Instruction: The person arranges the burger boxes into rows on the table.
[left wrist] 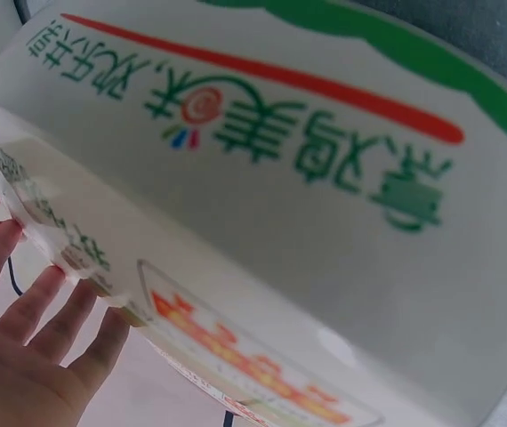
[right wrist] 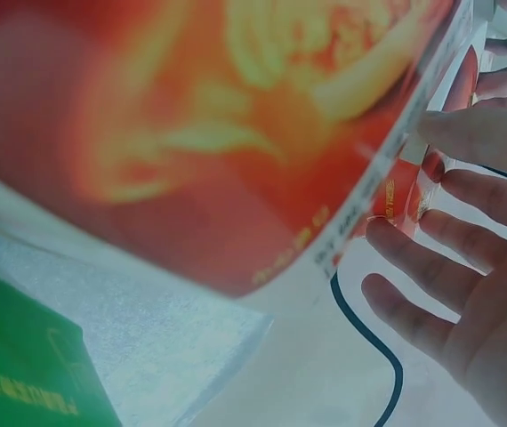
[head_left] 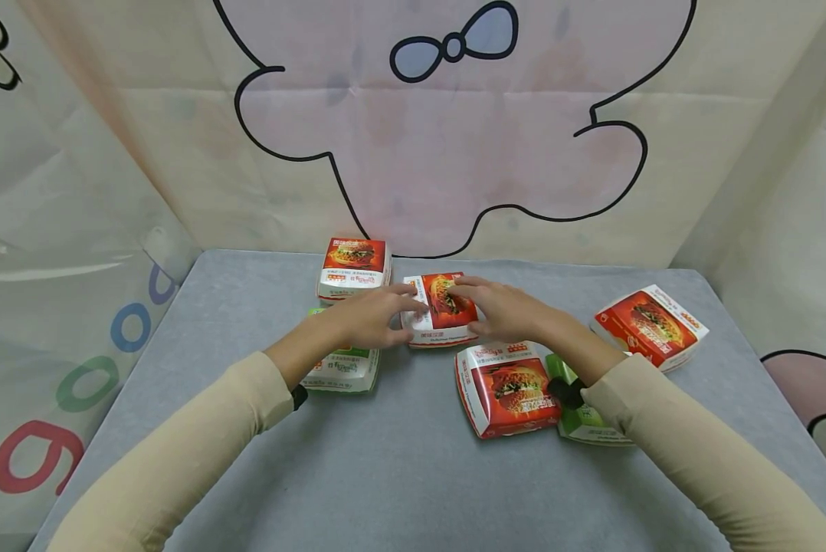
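Observation:
A red and white burger box (head_left: 442, 307) sits mid-table between both hands. Over its left side reach the spread fingers of my left hand (head_left: 375, 316), palm toward the box. From the right comes my right hand (head_left: 506, 308), fingertips on or just above the red lid, thumb near the front corner. Fingers of both hands look extended rather than curled. Below my left wrist lies a green and white box (head_left: 344, 372), whose printed side (left wrist: 325, 213) fills the left wrist view. A red box (right wrist: 191, 133) looms large and blurred in the right wrist view, beside my right hand (right wrist: 485, 258).
Another red and white box (head_left: 354, 268) stands at the back left. In front are a red box (head_left: 512, 391) and a green one (head_left: 592, 425), partly under my right forearm. One more red box (head_left: 650, 326) lies tilted at right. A printed cloth (head_left: 454, 153) hangs behind the table.

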`<state>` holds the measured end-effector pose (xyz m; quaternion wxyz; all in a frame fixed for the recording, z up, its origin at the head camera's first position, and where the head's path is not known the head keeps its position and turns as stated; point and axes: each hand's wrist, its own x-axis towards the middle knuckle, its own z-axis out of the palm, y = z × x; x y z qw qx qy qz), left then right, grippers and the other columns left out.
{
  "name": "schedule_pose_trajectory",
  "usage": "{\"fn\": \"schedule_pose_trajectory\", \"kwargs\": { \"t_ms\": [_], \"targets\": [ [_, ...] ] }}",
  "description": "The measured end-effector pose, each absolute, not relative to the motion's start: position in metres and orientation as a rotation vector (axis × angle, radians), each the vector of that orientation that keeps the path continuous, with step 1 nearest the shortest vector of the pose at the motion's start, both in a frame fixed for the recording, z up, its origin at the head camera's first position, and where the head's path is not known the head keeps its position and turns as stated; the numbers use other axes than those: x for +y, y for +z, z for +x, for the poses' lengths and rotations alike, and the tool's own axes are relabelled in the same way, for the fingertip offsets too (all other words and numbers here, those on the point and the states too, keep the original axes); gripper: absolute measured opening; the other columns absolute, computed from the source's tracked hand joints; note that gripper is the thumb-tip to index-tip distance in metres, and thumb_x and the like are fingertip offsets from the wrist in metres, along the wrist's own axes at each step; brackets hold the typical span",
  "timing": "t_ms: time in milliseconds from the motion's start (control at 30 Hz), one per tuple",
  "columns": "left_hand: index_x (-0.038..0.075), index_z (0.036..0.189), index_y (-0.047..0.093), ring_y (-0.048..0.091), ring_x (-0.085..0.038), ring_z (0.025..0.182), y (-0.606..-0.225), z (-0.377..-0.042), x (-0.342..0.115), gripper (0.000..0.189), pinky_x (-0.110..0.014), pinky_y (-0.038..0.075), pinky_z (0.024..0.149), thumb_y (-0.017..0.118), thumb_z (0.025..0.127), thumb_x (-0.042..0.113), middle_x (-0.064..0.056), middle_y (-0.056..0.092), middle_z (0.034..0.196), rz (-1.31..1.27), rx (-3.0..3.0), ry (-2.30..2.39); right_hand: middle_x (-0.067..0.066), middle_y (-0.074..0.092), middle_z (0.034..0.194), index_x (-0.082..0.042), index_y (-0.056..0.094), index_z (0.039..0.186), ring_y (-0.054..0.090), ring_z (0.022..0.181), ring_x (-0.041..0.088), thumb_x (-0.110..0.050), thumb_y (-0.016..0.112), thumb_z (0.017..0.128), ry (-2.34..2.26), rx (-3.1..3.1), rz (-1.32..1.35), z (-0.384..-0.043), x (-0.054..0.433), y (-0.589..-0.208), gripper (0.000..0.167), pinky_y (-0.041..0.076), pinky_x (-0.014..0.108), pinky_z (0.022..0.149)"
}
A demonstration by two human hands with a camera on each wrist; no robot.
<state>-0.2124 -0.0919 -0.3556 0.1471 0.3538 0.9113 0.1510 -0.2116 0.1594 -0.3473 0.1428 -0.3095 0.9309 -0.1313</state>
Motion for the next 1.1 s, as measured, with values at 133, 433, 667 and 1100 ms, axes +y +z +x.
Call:
{"fn": "schedule_pose_trajectory", "kwargs": {
  "t_ms": [133, 433, 667, 1100],
  "targets": [
    [0.019, 0.138, 0.061, 0.05, -0.028, 0.13, -0.356, -0.211, -0.092, 0.046, -0.05, 0.044, 0.104, 0.066, 0.094, 0.031, -0.011, 0.047, 0.148, 1.035, 2.636, 0.423, 0.021, 0.038, 0.154, -0.004, 0.046, 0.147, 0.045, 0.134, 0.041, -0.017, 0.073, 0.091, -0.384, 2.716, -0.83, -0.21, 0.158, -0.347, 0.063, 0.043, 0.059, 0.102],
    [0.019, 0.136, 0.064, 0.053, -0.022, 0.111, -0.358, -0.207, -0.09, 0.045, -0.04, 0.049, 0.09, 0.069, 0.092, 0.031, -0.011, 0.053, 0.13, 1.156, 2.719, 0.366, 0.019, 0.048, 0.145, -0.007, 0.05, 0.145, 0.059, 0.118, 0.035, -0.029, 0.069, 0.093, -0.324, 2.847, -0.769, -0.199, 0.15, -0.342, 0.06, 0.051, 0.055, 0.09],
    [0.018, 0.135, 0.064, 0.05, -0.022, 0.113, -0.359, -0.207, -0.089, 0.046, -0.039, 0.047, 0.092, 0.07, 0.091, 0.032, -0.01, 0.053, 0.129, 1.174, 2.734, 0.353, 0.017, 0.051, 0.144, -0.006, 0.051, 0.144, 0.058, 0.121, 0.036, -0.033, 0.07, 0.093, -0.33, 2.811, -0.778, -0.194, 0.147, -0.34, 0.061, 0.049, 0.058, 0.091],
    [0.018, 0.144, 0.053, 0.04, -0.034, 0.139, -0.353, -0.209, -0.093, 0.053, -0.053, 0.039, 0.108, 0.066, 0.095, 0.032, -0.018, 0.034, 0.156, 0.929, 2.707, 0.44, 0.017, 0.042, 0.152, -0.006, 0.046, 0.147, 0.047, 0.133, 0.039, -0.038, 0.067, 0.095, -0.328, 2.766, -0.748, -0.198, 0.152, -0.343, 0.065, 0.042, 0.061, 0.101]
  ]
}}
